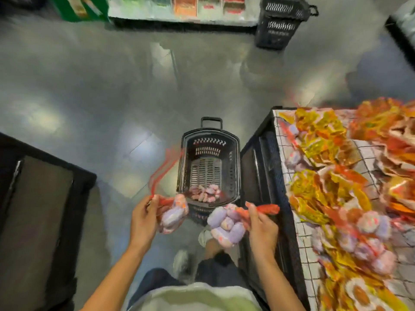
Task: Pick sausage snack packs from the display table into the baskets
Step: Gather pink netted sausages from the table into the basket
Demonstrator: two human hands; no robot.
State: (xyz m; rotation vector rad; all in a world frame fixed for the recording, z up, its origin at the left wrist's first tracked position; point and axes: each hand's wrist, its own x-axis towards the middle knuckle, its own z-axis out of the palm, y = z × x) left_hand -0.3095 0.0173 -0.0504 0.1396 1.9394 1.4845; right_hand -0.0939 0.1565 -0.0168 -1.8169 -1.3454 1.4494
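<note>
Grey polished floor (89,90) fills most of the view, shiny and blurred, with a dark shelving unit (40,209) out beyond the left-hand grip and a far row of stocked shelves (179,7) across the aisle. Beyond the right-hand grip stands the grid-topped display table (363,153), heaped with yellow and orange foil packs and more pale lilac sausage bundles (370,221). A second black slatted basket (280,23) stands well apart by the far shelves.

Just ahead of both grips sits the black plastic wheeled basket (210,167), its bottom already holding a small pile of pinkish packs (205,193) at the near end.

The left hand (143,218) has its fingers curled round the red top of a lilac sausage snack pack (174,215), which hangs just inside its grip. The right hand (261,225) pinches the red header of a second lilac bundle of sausage packs (226,225), dangling to its inner side.

Both packs hang over the basket's near rim, so I judge the step to be the carry-over, close to release. The next move likely calls for reaching a little forward over the opening and letting go of the headers so the packs fall inside, not on the rim.
</note>
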